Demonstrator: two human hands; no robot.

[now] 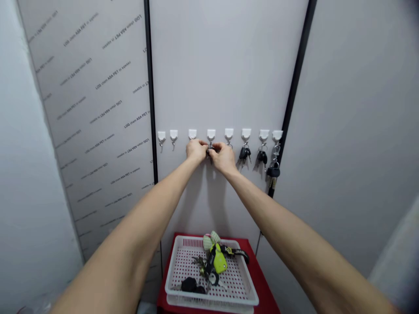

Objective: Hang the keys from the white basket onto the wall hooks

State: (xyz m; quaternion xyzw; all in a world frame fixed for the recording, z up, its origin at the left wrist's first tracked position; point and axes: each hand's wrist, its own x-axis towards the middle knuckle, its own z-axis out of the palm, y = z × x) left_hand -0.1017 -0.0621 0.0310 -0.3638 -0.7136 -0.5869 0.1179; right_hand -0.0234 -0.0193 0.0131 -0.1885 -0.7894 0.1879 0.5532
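Observation:
My left hand (195, 150) and my right hand (224, 157) meet just below a white hook (211, 134) in the middle of a row on the panel. The fingers of both are closed in a pinch on a small dark set of keys (209, 150), mostly hidden by the fingertips. Whether its ring sits on the hook I cannot tell. Behind my right hand, a ring hangs from the hook (229, 133) to the right. Black-headed car keys (245, 152) hang on the hook after that.
More keys (262, 157) and a black key holder (273, 172) hang at the right. Two bare hooks (161, 137) are at the left. Below, a white perforated basket (212, 299) on a red surface (258, 270) holds several keys, a yellow-green tag (220, 259) and a black strap (240, 253).

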